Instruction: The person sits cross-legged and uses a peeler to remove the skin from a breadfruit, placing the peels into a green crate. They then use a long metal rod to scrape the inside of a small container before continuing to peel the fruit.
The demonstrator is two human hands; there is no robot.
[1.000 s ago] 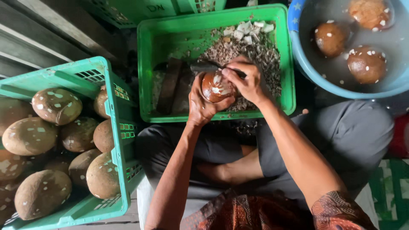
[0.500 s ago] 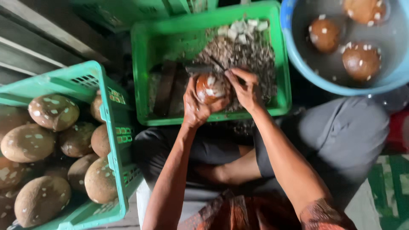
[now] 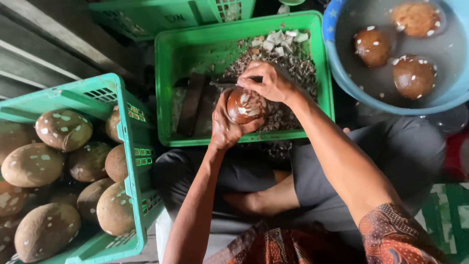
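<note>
The left hand (image 3: 225,126) cups a round brown coconut (image 3: 245,105) from below, fingers closed around it, above the near edge of the middle green crate (image 3: 166,93). The right hand (image 3: 267,80) is closed on what looks like a knife (image 3: 222,84), its blade lying against the coconut's top. Brown and white shavings (image 3: 293,63) pile in that crate. A second green crate (image 3: 134,161) on the left holds speckled coconuts (image 3: 63,129). Peeled coconuts (image 3: 373,46) float in the blue basin (image 3: 337,58) at upper right.
</note>
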